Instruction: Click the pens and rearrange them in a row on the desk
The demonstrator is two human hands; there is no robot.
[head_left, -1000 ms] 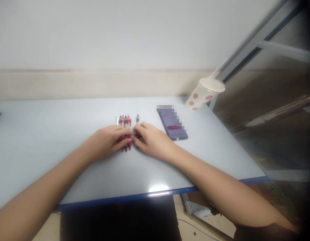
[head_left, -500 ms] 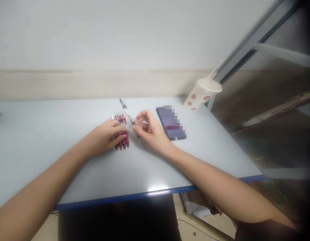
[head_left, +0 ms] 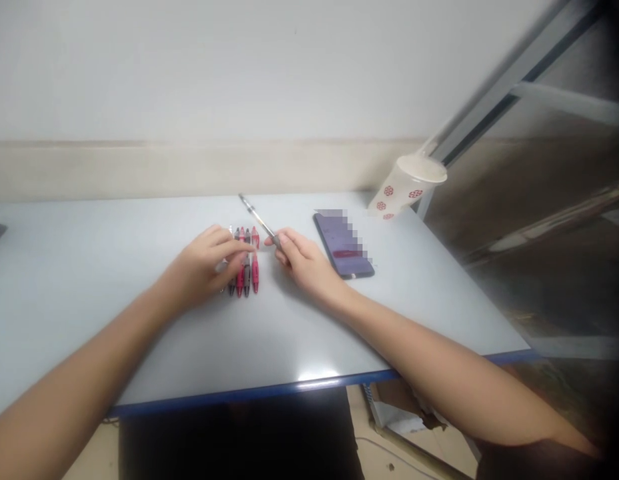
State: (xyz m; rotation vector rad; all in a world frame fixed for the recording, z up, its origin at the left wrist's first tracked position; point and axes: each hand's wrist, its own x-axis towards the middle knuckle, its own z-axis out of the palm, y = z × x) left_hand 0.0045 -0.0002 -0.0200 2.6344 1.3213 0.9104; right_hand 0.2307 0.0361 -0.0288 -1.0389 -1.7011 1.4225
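The clear pen sits deeper than before in my closed right grip; my half-curled left grip, hold indiscernible, arches over the pen row.

A dark phone lies near a red-patterned white cup.

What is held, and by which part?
The right hand holds a slim clear-and-black plastic pen by its dark near end. Whether the left hand grips the slim red and dark pens cannot be told.
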